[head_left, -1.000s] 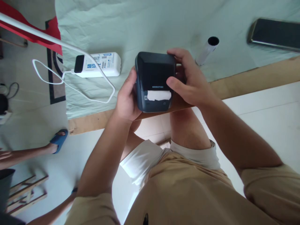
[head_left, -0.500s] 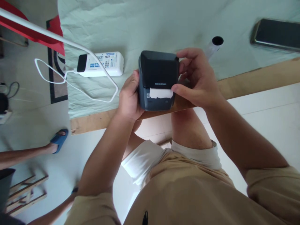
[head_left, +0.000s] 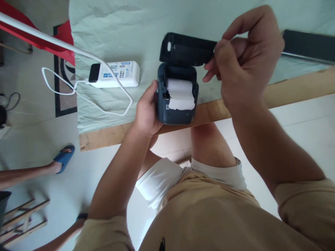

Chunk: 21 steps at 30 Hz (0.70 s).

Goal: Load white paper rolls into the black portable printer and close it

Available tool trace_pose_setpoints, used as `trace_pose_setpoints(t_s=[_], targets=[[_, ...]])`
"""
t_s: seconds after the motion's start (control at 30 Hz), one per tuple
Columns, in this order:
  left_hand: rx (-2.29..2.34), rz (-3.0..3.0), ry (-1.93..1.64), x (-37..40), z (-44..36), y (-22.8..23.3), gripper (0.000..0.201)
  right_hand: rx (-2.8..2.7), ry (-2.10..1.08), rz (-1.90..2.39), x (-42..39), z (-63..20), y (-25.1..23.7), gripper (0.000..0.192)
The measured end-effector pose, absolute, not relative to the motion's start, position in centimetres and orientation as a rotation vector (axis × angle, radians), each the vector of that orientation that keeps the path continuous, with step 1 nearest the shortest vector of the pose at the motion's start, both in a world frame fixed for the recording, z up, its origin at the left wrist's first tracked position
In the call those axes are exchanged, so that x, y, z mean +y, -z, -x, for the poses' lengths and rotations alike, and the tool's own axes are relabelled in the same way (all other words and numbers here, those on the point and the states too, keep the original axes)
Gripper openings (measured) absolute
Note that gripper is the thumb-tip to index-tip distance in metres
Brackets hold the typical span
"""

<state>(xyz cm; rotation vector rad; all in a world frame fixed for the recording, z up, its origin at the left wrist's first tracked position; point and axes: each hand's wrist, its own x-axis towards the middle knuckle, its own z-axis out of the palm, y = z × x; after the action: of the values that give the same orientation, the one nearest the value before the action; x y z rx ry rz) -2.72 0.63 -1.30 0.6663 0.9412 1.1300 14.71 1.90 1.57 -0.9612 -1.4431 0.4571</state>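
Observation:
A dark label printer (head_left: 176,118) rests at the table's near edge, its left side gripped by my left hand (head_left: 147,113). The printer's black lid (head_left: 187,48) is swung up and back, away from the body. Inside the printer lies a white paper roll (head_left: 180,90), its torn end hanging over the front. My right hand (head_left: 247,59) pinches the lid's right corner between thumb and fingers.
A white power bank (head_left: 123,75) with a white cable (head_left: 104,111) lies left on the green tablecloth (head_left: 146,21). A dark phone (head_left: 310,45) is at the right. Wooden edging (head_left: 104,136) borders the table. Another person's slippered foot (head_left: 64,158) is at lower left.
The printer's lid has gone from closed to raised, baring the paper roll. My right hand has moved up and right with the lid's corner. My left hand keeps its hold.

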Motion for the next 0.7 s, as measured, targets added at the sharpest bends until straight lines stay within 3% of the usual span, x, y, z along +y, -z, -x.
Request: trace_pose_setpoints(t_s=[0.13, 0.33, 0.57, 0.7], targets=[[0.878, -0.693, -1.136, 0.4, 2.7, 1.2, 0.041, -1.440, -0.479, 0.977, 2.1, -15.0, -0.9, 0.021], [0.812, -0.834, -1.147, 0.7, 3.5, 3.0, 0.027, -1.465, -0.464, 1.045, 1.9, -15.0, -0.9, 0.010], [0.811, -0.859, -1.143, 1.0, 3.6, 3.7, 0.030, -1.921, -0.185, 1.274, 1.4, -14.7, -1.8, 0.007], [0.829, -0.874, -1.130, 1.0, 3.8, 3.7, 0.032, -2.280, -0.219, 1.562, 1.7, -14.0, -3.3, 0.022]])
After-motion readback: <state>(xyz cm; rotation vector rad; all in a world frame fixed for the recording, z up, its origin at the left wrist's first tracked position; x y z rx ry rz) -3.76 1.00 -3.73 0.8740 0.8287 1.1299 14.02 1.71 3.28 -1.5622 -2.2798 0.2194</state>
